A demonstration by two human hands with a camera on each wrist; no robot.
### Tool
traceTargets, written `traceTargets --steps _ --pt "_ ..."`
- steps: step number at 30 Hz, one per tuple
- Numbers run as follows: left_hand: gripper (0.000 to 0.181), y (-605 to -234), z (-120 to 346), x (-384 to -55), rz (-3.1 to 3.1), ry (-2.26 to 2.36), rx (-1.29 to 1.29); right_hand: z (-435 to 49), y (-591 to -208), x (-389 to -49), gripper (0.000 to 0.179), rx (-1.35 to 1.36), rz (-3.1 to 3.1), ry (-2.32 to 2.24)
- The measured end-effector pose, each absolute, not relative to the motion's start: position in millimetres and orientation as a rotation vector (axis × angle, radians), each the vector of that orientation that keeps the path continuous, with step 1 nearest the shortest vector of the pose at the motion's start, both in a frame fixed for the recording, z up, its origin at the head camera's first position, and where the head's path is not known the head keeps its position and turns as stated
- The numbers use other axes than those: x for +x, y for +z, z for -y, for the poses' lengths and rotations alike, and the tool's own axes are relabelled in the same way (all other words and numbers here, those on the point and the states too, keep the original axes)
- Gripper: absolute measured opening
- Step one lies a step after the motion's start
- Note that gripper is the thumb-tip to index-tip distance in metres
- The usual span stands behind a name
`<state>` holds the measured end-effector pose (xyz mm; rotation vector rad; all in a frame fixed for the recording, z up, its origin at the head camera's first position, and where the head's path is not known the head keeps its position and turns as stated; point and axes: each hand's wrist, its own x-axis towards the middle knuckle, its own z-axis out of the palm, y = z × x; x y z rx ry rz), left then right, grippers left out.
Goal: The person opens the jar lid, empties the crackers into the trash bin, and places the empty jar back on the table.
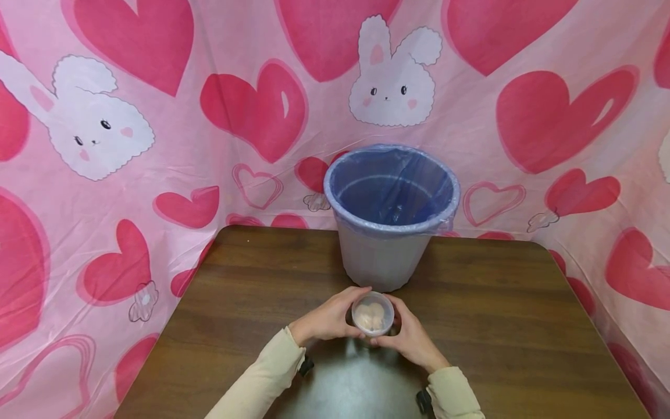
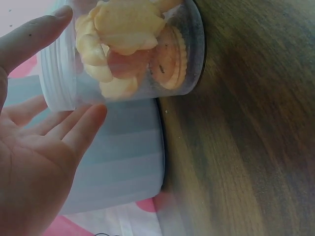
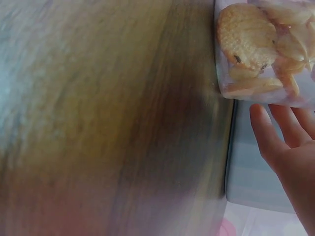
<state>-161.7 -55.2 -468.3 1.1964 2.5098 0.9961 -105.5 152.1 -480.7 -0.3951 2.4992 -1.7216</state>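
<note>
Between both hands stands a clear plastic jar (image 1: 373, 314) with a translucent ridged lid (image 2: 58, 73). Pale cookies (image 2: 130, 24), some round with ridged edges, fill it in both wrist views. My left hand (image 1: 328, 317) holds the jar's left side up near the lid, its thumb on the lid and its fingers round the far side. From the right, my right hand (image 1: 413, 337) holds the jar too, thumb at the near side. In the right wrist view, the fingertips (image 3: 260, 115) lie along the jar's far side. The jar's base is at the tabletop.
A pale wastebasket (image 1: 382, 262) lined with a blue translucent bag (image 1: 398, 180) stands just behind the jar, near the back edge of the dark wooden table (image 1: 523, 326). Pink cloth (image 1: 324, 110) with hearts and rabbits hangs behind and along both sides.
</note>
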Motion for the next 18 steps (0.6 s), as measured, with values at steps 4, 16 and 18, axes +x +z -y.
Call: traceTargets --steps 4,16,18 --pt "0.087 -468.8 55.4 -162.2 -2.516 0.993 1.203 -152.4 -479.5 -106.0 0.084 -0.399 -2.503 -1.709" --pt "0.087 -472.2 55.8 -161.4 -2.537 1.040 1.256 -152.1 -480.1 -106.4 0.083 -0.375 -2.508 -1.701" --pt "0.087 -472.9 55.8 -161.1 -2.545 1.042 1.269 -152.0 -480.5 -106.5 0.083 -0.365 -2.507 -1.698"
